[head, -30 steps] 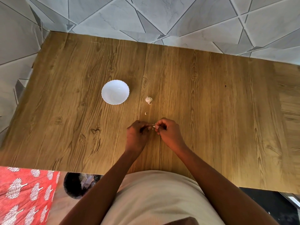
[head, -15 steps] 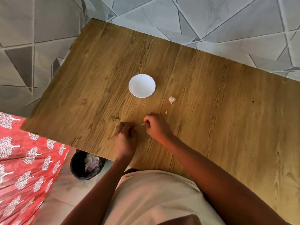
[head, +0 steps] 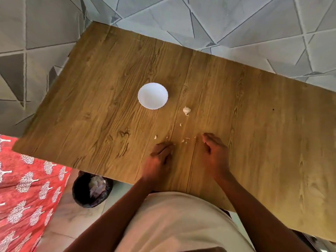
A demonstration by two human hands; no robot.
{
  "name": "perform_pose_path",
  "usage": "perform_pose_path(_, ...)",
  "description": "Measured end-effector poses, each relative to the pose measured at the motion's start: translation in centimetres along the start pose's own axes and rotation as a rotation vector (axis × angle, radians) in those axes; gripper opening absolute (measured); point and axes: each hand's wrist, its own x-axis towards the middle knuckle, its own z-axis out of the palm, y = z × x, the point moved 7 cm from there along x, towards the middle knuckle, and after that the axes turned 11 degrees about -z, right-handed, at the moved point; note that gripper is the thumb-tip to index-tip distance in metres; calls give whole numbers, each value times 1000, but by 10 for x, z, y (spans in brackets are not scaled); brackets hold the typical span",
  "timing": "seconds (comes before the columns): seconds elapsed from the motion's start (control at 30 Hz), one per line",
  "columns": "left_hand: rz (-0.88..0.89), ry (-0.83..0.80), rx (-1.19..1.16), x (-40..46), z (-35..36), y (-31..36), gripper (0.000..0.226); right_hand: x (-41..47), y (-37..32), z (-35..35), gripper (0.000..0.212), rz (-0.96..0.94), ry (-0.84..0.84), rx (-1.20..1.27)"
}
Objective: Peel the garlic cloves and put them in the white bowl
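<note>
- The left hand (head: 160,157) lies low on the counter (head: 101,113), fingers together pointing to 12 o'clock. It is blurred, so I cannot tell whether anything is held under the fingers.
- The right hand (head: 215,151) stands on its edge, fingers loosely curved toward 11 o'clock. No clove shows in it, though the palm side is turned away.
- A garlic piece (head: 186,110) with skin on sits at 4 o'clock from the bowl (head: 153,95), near but apart.
- Small pale bits (head: 183,140) lie scattered between the hands and toward the garlic. They are too small to tell skin from clove.
- The bowl's inside looks plain white.
- A dark bin (head: 91,190) sits at 7 o'clock, its top partly cut by the counter edge.
</note>
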Motion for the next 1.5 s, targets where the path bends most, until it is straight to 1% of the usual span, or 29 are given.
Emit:
perform_pose_path(0.07, 90, -18, 14, 0, 7, 10, 39, -5, 14, 6, 40, 60, -25, -11)
perform_pose_path(0.13, 135, 2, 33, 0, 7, 13, 41, -4, 8, 22, 44, 50, -95, -16)
perform_pose_path(0.27, 146, 78, 38, -6, 0, 10, 37, -9, -35, 57, 54, -155, -291, -43)
perform_pose_path(0.3, 148, 92, 36, -8, -3, 9, 35, -11, -41, 61, 56, -186, -309, -42)
perform_pose_path(0.33, 149, 104, 39, -11, -6, 7, 33, -10, -42, 59, 55, -176, -291, -41)
perform_pose_path(0.4, 131, 126, 42, -15, -12, 3, 29, -4, -33, 52, 51, -59, -211, -56)
perform_pose_path(0.43, 115, 136, 39, -16, -14, 1, 27, -2, -28, 50, 51, -6, -191, -73)
perform_pose_path(0.47, 99, 146, 36, -17, -16, -1, 26, -1, -27, 51, 51, 0, -197, -98)
perform_pose_path(0.5, 87, 156, 36, -18, -17, -2, 25, -2, -30, 54, 51, -48, -224, -127)
perform_pose_path(0.6, 71, 180, 49, -21, -23, -7, 24, -10, -53, 69, 52, -314, -315, -150)
perform_pose_path(0.67, 61, 188, 46, -22, -27, -11, 25, -8, -65, 71, 51, -416, -306, -158)
perform_pose_path(0.77, 34, 201, 11, -26, -33, -17, 25, 13, -79, 76, 47, -446, -254, -167)
perform_pose_path(0.83, 16, 193, -13, -25, -33, -19, 26, 22, -83, 87, 47, -486, -287, -201)
perform_pose_path(0.9, 9, 182, -11, -25, -32, -21, 27, 20, -81, 92, 59, -563, -356, -245)
perform_pose_path(0.97, 23, 166, 3, -25, -30, -22, 28, 8, -73, 84, 66, -598, -403, -268)
perform_pose_path(1.0, 40, 154, 15, -25, -29, -22, 29, 0, -69, 77, 66, -606, -403, -291)
perform_pose_path(1.03, 59, 138, 30, -25, -28, -21, 30, -6, -65, 67, 61, -611, -380, -311)
perform_pose_path(1.1, 100, 97, 62, -23, -24, -18, 31, -11, -56, 48, 46, -569, -297, -313)
perform_pose_path(1.13, 126, 75, 78, -21, -21, -16, 32, -9, -49, 40, 46, -495, -256, -298)
perform_pose_path(1.23, 188, 23, 115, -15, -11, -12, 37, 6, -11, 27, 51, -144, -194, -271)
perform_pose_path(1.27, 194, 13, 123, -13, -8, -13, 38, 9, -1, 27, 51, -41, -184, -263)
perform_pose_path(1.3, 193, 6, 127, -12, -7, -13, 39, 11, 4, 30, 51, 20, -176, -253)
perform_pose_path(1.33, 191, -1, 126, -12, -6, -14, 40, 11, 3, 35, 52, 34, -175, -242)
perform_pose_path(1.37, 189, -10, 121, -12, -6, -14, 40, 9, -5, 42, 53, 10, -184, -228)
perform_pose_path(1.43, 181, -24, 107, -13, -7, -14, 41, -1, -28, 59, 55, -87, -229, -200)
perform_pose_path(1.5, 165, -23, 90, -12, -8, -14, 40, -17, -47, 73, 49, -157, -230, -177)
